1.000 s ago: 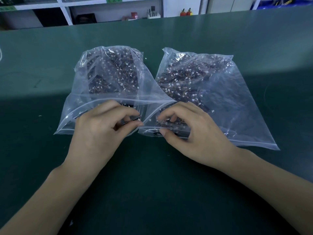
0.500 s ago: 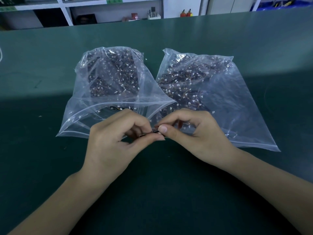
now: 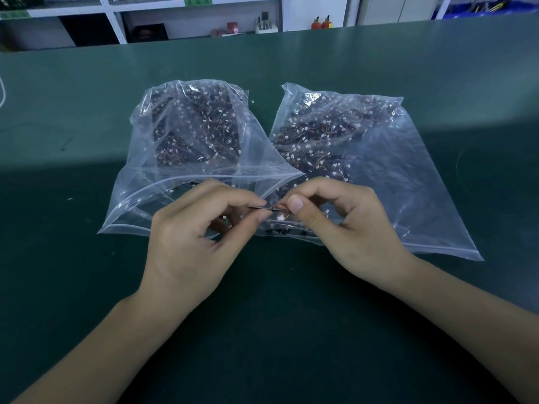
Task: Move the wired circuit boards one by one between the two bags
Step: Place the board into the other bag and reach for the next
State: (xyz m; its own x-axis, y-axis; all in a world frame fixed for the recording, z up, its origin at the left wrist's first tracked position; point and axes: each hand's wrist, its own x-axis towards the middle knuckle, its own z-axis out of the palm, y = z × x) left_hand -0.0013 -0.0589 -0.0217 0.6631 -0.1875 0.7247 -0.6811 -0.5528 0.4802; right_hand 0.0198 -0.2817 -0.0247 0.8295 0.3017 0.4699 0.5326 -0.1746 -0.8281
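Observation:
Two clear zip bags lie side by side on the green table, the left bag [image 3: 186, 147] and the right bag [image 3: 388, 158], each holding several dark wired circuit boards with white connectors. My left hand [image 3: 189, 243] and my right hand [image 3: 350, 225] meet in front of the bags' mouths. Both pinch one small wired circuit board [image 3: 272, 209] between thumb and forefinger; its thin dark edge, orange wires and a white connector show between the fingertips. Most of the board is hidden by my fingers.
The green table [image 3: 87, 287] stretches wide around the bags. White shelving [image 3: 204, 13] with small items stands beyond the far edge. A thin white cord [image 3: 3, 91] lies at the far left.
One second ago each hand was at its own bag's mouth. Both hands have come together in front of the gap between the bags and now pinch one board between them.

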